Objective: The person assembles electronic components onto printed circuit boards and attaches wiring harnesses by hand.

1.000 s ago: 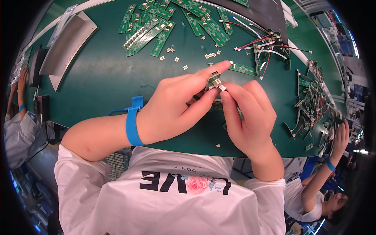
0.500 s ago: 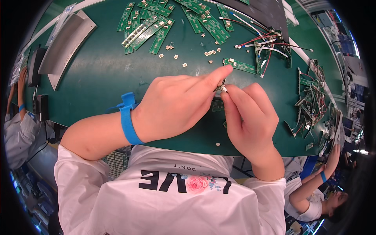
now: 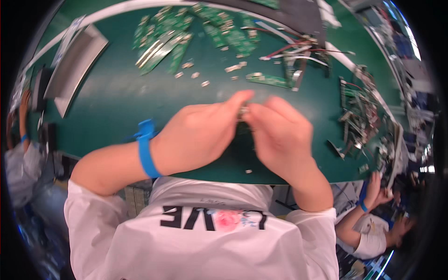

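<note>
My left hand (image 3: 200,135), with a blue wristband (image 3: 145,149) on its wrist, and my right hand (image 3: 279,135) meet fingertip to fingertip above the green table (image 3: 112,98). Between the fingertips sits a small metal-and-dark component (image 3: 243,113), pinched from both sides. Most of the part is hidden by my fingers, and the picture is blurred there.
Green circuit boards (image 3: 172,37) lie in a heap at the far middle, with small loose parts (image 3: 196,74) in front. Red and white wires (image 3: 298,53) and more boards (image 3: 359,116) fill the right side. A grey tray (image 3: 74,70) lies far left. Other people sit at both sides.
Both hands have drawn closer together and shifted slightly toward me, fingers now covering the small part. The view has tilted a little and blurred.
</note>
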{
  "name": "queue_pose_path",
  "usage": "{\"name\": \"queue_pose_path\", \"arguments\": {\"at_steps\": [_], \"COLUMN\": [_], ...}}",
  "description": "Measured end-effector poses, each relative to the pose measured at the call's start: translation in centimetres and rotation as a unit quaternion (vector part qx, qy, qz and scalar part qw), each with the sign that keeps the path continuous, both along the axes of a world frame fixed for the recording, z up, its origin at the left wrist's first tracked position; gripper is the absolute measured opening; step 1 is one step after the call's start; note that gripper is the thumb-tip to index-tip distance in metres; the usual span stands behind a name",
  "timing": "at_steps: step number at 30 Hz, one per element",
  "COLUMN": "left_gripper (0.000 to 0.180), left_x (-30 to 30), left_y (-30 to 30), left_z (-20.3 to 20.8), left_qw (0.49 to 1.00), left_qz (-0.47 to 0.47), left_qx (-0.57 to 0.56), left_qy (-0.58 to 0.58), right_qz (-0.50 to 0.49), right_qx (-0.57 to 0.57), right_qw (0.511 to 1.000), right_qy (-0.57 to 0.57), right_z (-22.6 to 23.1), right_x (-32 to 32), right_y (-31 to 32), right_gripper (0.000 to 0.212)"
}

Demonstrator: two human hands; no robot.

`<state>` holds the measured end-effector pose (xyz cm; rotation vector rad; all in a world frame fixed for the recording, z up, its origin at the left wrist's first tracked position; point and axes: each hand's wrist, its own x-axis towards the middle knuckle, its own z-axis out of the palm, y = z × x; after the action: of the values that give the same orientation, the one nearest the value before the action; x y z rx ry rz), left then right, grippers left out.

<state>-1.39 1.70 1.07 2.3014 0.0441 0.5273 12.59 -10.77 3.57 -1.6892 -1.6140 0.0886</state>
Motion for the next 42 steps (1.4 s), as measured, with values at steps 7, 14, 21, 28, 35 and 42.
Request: {"name": "queue_pose_path", "arguments": {"at_steps": [7, 14, 21, 28, 35, 42], "left_gripper": [0.065, 0.057, 0.045, 0.051, 0.045, 0.029], "left_x": [1.8, 1.1, 3.0, 3.0, 2.8, 3.3], "left_y": [-0.5, -5.5, -4.6, 3.5, 4.2, 1.9], "left_z": [2.3, 2.4, -2.7, -3.7, -2.8, -3.4], "left_qw": [0.996, 0.967, 0.961, 0.958, 0.964, 0.961], "left_qz": [0.035, -0.170, -0.125, -0.049, 0.024, 0.098], "left_qx": [-0.047, 0.183, 0.237, 0.276, 0.264, 0.260], "left_qy": [-0.062, 0.045, 0.065, 0.054, -0.011, -0.002], "right_qz": [-0.073, -0.335, -0.502, -0.322, -0.132, -0.284], "right_qx": [0.039, 0.169, 0.009, 0.053, -0.144, -0.150], "right_qw": [0.980, 0.808, 0.811, 0.943, 0.970, 0.934], "right_qy": [0.182, 0.455, 0.300, -0.067, -0.145, -0.155], "right_z": [1.6, 6.2, 2.3, 2.0, -4.9, -4.6], "right_x": [3.3, 18.7, 28.5, 8.0, 1.2, 6.3], "right_y": [-1.3, -10.7, -14.0, -10.0, -7.9, 0.1], "right_gripper": [0.007, 0.020, 0.025, 0.037, 0.065, 0.047]}}
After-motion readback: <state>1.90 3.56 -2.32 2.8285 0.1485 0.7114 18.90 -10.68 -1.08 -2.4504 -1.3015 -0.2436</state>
